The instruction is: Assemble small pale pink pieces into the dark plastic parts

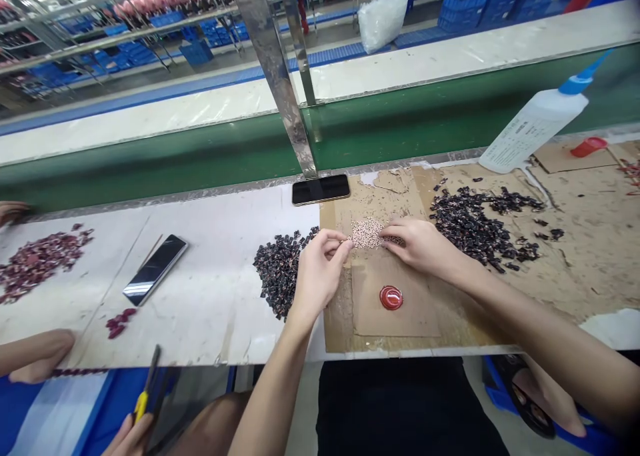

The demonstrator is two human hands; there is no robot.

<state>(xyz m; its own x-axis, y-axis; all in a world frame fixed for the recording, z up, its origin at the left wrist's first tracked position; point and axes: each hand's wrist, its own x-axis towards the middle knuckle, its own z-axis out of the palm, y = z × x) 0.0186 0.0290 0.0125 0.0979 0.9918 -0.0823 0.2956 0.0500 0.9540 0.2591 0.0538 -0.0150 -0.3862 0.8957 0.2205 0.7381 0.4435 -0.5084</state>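
Observation:
A small heap of tiny pale, dark-speckled pieces (367, 235) lies on the cardboard (350, 323) between my two hands. At its left edge, my left hand (323, 273) is closed, thumb and forefinger pinched together on something too small to name. My right hand (417, 239) reaches the heap's right edge with its fingers bent in and thumb close to them; what they hold cannot be made out. Nearer to me, a glossy red blob (391, 297) sits on a square cardboard piece (367, 319). Dark, shiny small pieces are piled to the left (277, 273) and right (473, 226).
A black phone (321, 189) lies behind the heap, another phone (156, 269) to the left. A white bottle with blue nozzle (537, 129) leans at the right by a red cup (589, 147). At lower left, a co-worker's hand (130, 436) holds a yellow tool (142, 403).

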